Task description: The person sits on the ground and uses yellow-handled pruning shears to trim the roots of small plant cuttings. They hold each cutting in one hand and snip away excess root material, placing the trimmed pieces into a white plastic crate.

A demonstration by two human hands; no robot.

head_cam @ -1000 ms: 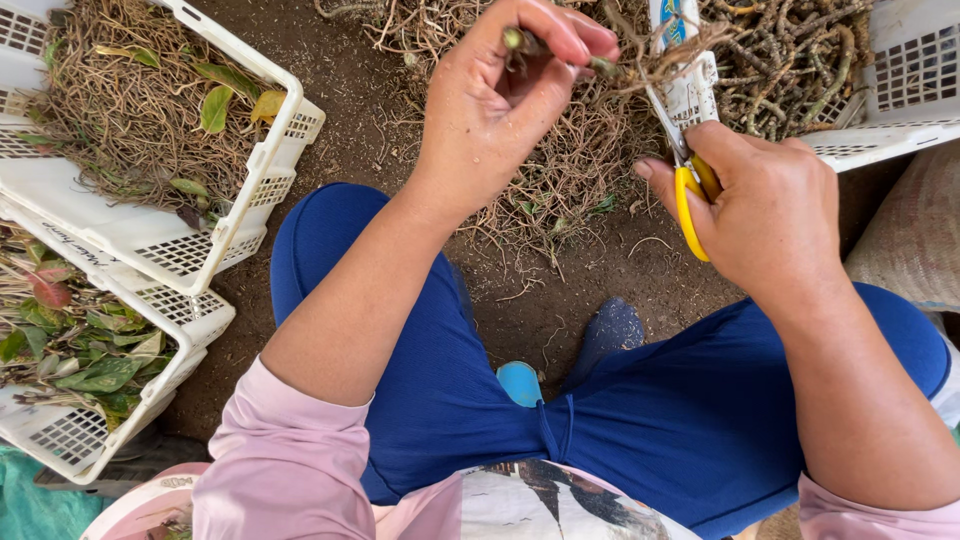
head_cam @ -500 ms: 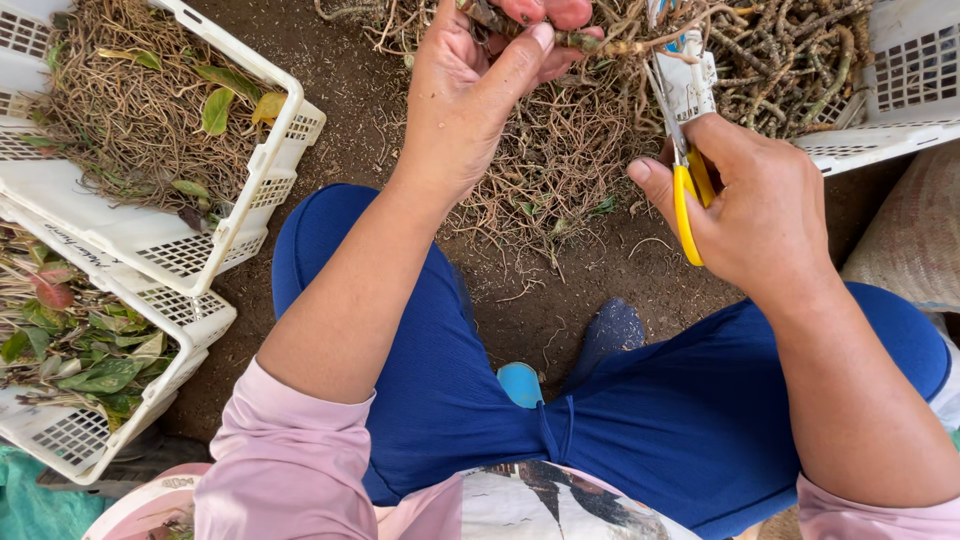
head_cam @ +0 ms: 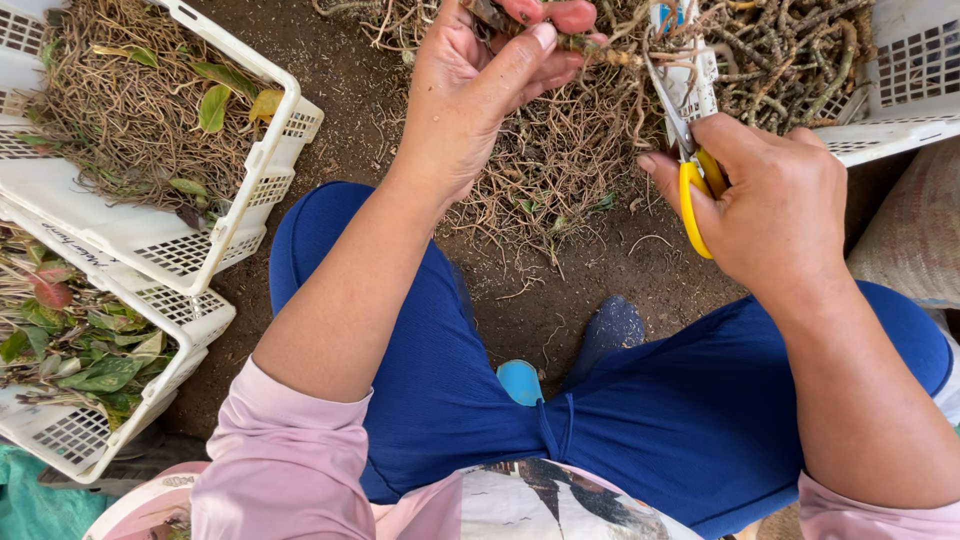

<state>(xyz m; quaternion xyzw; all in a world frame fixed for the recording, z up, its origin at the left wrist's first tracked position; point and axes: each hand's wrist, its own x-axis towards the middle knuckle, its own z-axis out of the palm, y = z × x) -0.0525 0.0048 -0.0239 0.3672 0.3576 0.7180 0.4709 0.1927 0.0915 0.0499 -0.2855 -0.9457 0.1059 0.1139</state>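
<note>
Here, at far left, a white slotted plastic crate of brown wiry roots (head_cam: 140, 120) rests partly over a second white slotted crate of green leaves (head_cam: 90, 360). The left hand (head_cam: 480, 90) is raised, fingers and thumb pinched shut around a thin brown root stem (head_cam: 590, 45) near the top edge. Below lies a loose pile of tangled roots on bare soil (head_cam: 560, 170). The right hand (head_cam: 780, 210) is wrapped firmly around yellow-handled scissors (head_cam: 690, 150), blades pointing up, just beside the stem. A third white crate of thick knobbly roots (head_cam: 800, 50) sits at top right.
</note>
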